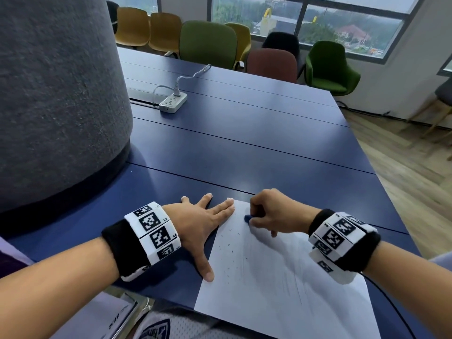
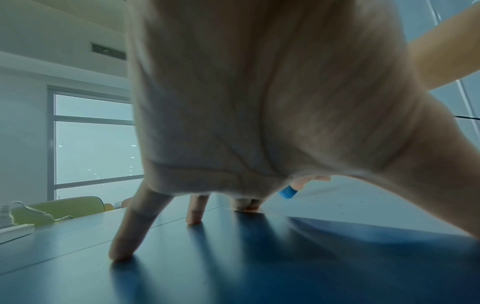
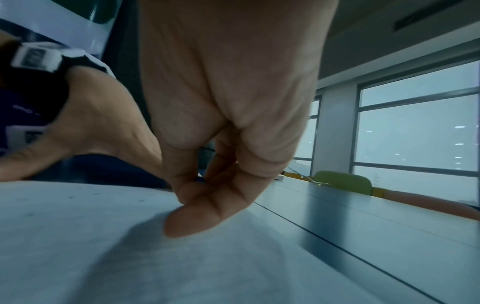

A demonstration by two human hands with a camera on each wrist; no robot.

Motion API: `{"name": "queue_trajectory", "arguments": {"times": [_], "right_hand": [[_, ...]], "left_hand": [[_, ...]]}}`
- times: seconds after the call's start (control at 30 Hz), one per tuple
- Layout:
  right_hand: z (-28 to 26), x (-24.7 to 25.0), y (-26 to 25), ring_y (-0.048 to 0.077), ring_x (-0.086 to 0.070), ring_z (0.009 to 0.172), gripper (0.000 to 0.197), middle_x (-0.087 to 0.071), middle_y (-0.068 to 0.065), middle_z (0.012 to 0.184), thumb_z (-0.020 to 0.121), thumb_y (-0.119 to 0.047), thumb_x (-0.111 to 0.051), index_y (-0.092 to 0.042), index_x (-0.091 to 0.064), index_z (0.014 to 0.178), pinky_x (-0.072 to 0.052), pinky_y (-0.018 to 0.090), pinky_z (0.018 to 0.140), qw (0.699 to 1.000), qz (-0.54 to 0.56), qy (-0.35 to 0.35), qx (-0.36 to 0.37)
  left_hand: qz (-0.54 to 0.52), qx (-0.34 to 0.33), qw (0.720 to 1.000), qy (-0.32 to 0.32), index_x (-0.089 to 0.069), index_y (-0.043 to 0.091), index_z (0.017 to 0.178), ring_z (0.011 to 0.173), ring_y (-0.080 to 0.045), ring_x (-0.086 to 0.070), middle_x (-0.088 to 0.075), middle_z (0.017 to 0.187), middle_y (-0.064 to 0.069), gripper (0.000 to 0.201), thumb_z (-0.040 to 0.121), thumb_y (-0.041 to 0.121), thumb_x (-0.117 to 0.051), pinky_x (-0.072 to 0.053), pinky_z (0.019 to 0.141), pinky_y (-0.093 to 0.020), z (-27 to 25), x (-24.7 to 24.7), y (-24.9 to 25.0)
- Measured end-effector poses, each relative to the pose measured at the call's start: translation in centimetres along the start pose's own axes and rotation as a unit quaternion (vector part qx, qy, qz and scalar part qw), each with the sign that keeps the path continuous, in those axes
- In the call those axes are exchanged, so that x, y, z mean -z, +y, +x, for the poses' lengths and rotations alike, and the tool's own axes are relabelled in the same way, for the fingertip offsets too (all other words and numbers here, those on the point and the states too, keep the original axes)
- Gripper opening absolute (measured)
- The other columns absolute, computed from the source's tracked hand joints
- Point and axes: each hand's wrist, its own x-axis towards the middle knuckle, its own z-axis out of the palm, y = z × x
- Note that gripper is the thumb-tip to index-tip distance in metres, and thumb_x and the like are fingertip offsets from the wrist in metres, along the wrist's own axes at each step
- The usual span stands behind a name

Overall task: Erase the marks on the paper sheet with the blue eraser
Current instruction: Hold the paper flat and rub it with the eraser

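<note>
Right hand (image 1: 271,211) pinches the small blue eraser (image 1: 247,218) against the white paper sheet (image 1: 281,277); left hand (image 1: 195,223) splayed flat, steadying its edge on the dark blue counter (image 1: 244,148).

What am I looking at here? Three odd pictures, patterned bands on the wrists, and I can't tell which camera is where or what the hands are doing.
No machine here: a person works with bare hands and wears three cameras. The big picture is from the head, looking down. The other two are from cameras on each wrist, looking along the palm to the fingers, hence the huge distorted hands. The checkered wristbands are part of the recording rig.

On the blue table lies a paper sheet with faint pencil marks and dark eraser crumbs. The left hand is spread flat, fingertips on the sheet's edge. The right hand pinches a blue eraser against the sheet's far corner. Farther off lies a white power strip.
</note>
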Motion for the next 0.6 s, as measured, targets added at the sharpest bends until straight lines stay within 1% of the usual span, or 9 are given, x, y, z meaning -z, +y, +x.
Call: {"name": "queue_trajectory", "arguments": {"times": [0.03,0.13,0.17,0.27,0.33,0.43,0.47,0.53,0.6], "right_hand": [[-0.3,-0.3,-0.2,0.027,-0.069,0.054,0.024,-0.061,0.002,0.069,0.088,-0.017,-0.067,-0.009,-0.054,0.07,-0.057,0.038,0.051,1.0,-0.013,-0.013,0.012],[-1.3,-1.1,-1.3,0.018,-0.066,0.051,0.018,-0.065,0.001,0.076,0.09,-0.019,-0.067,-0.007,-0.059,0.079,-0.058,0.034,0.051,0.994,-0.052,-0.079,0.055],[-1.3,-1.0,-1.4,0.018,-0.067,0.052,0.018,-0.066,0.002,0.077,0.09,-0.02,-0.067,-0.007,-0.06,0.08,-0.058,0.034,0.052,0.993,-0.06,-0.079,0.058],[-0.5,-0.2,-0.7,0.026,-0.069,0.055,0.02,-0.064,0.006,0.078,0.089,-0.017,-0.065,-0.009,-0.056,0.073,-0.057,0.037,0.052,0.999,-0.037,-0.017,0.024],[-0.7,-0.4,-0.8,0.026,-0.069,0.054,0.02,-0.063,0.006,0.077,0.088,-0.013,-0.066,-0.01,-0.054,0.071,-0.057,0.037,0.051,0.999,-0.025,-0.015,0.019],[-1.8,-1.4,-1.7,0.013,-0.063,0.048,0.014,-0.067,0.007,0.077,0.088,-0.015,-0.069,-0.008,-0.061,0.079,-0.056,0.029,0.05,0.992,-0.022,-0.117,0.043],[-1.9,-1.5,-1.9,0.011,-0.062,0.047,0.014,-0.068,0.007,0.076,0.088,-0.016,-0.07,-0.007,-0.062,0.081,-0.055,0.027,0.05,0.99,-0.018,-0.134,0.046],[-1.3,-1.2,-1.6,0.017,-0.067,0.051,0.015,-0.067,0.004,0.073,0.088,-0.016,-0.069,-0.007,-0.062,0.079,-0.055,0.028,0.05,0.994,-0.009,-0.102,0.038],[-0.8,-0.7,-1.2,0.025,-0.069,0.054,0.018,-0.064,0.002,0.071,0.088,-0.013,-0.068,-0.008,-0.057,0.074,-0.056,0.034,0.05,0.999,0.003,-0.043,0.031]], "left_hand": [[0.0,0.0,1.0,0.0,0.028,0.036,0.15,0.148,-0.027,0.023,0.035,0.152,0.029,0.151,0.049,0.081,-0.076,-0.001,0.111,-0.07,0.0,0.0,0.0],[-0.001,0.001,1.0,-0.002,0.028,0.036,0.15,0.148,-0.026,0.023,0.035,0.151,0.029,0.151,0.049,0.08,-0.076,0.0,0.111,-0.07,0.0,0.0,0.1],[-0.001,0.002,1.0,-0.003,0.028,0.036,0.15,0.148,-0.026,0.023,0.035,0.151,0.029,0.151,0.049,0.08,-0.077,0.0,0.111,-0.069,0.0,0.0,0.1],[-0.003,0.0,1.0,-0.002,0.027,0.036,0.15,0.148,-0.026,0.024,0.035,0.151,0.03,0.151,0.048,0.081,-0.076,0.0,0.111,-0.069,0.1,-0.1,0.0],[-0.004,-0.002,1.0,0.0,0.027,0.036,0.15,0.148,-0.026,0.024,0.035,0.151,0.031,0.151,0.048,0.081,-0.076,0.0,0.111,-0.07,0.1,-0.1,0.0],[-0.001,0.001,1.0,-0.005,0.027,0.035,0.15,0.148,-0.027,0.024,0.036,0.151,0.029,0.151,0.05,0.08,-0.076,0.0,0.111,-0.069,0.1,0.0,0.1],[0.001,0.001,1.0,-0.008,0.027,0.034,0.15,0.148,-0.027,0.024,0.036,0.151,0.029,0.151,0.05,0.08,-0.076,0.0,0.112,-0.069,0.1,0.1,0.1],[-0.001,0.0,1.0,-0.01,0.028,0.034,0.15,0.147,-0.027,0.024,0.036,0.151,0.028,0.151,0.05,0.08,-0.076,0.0,0.111,-0.07,0.1,0.1,0.1],[-0.004,-0.003,1.0,-0.007,0.027,0.034,0.15,0.147,-0.027,0.024,0.035,0.152,0.028,0.151,0.05,0.08,-0.076,0.001,0.11,-0.071,0.1,0.0,0.1]]}}
